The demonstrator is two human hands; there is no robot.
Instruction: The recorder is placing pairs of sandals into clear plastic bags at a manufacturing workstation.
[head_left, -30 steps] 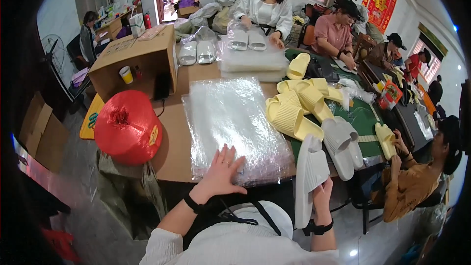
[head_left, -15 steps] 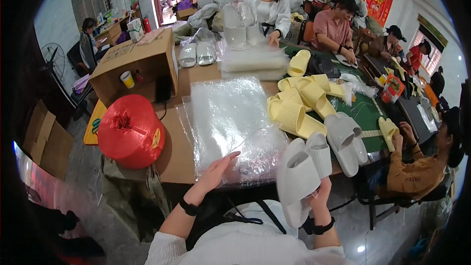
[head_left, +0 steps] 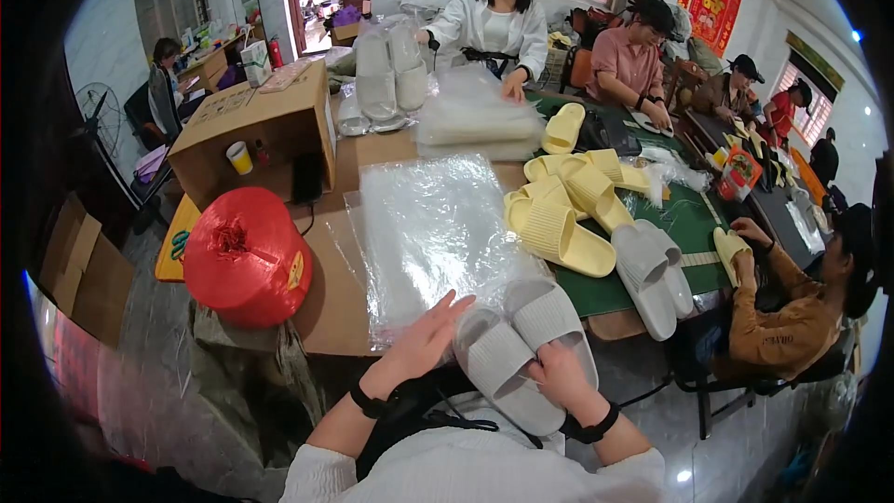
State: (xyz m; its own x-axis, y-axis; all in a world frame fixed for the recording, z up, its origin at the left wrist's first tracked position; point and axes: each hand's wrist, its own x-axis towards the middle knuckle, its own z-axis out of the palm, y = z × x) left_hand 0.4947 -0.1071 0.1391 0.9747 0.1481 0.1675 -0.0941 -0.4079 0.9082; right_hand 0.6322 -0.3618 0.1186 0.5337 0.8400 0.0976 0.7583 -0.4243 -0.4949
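Note:
A pair of light grey slippers point(head_left: 498, 361) is in my right hand point(head_left: 566, 380), side by side with the toe ends facing away from me. My fingers grip them at the inner edges, partly hidden between the two. My left hand point(head_left: 426, 340) is open, its fingers stretched toward the left slipper's toe end, over the near edge of a stack of clear plastic bags point(head_left: 424, 214). Whether those fingertips touch the slipper, I cannot tell. To the right lie another grey pair point(head_left: 643, 275) and several yellow slippers point(head_left: 568, 237) on a green mat point(head_left: 596, 293).
A big roll of red plastic twine point(head_left: 247, 256) stands at the table's left, before an open cardboard box point(head_left: 200, 135). Across the table a person point(head_left: 498, 28) holds bagged grey slippers point(head_left: 377, 79) beside more bags point(head_left: 475, 126). Another person point(head_left: 782, 307) sits at the right with a yellow slipper.
The grey pair in my right hand has swung left and in front of me, close to my left hand. Across the table, the bagged slippers have moved left and down.

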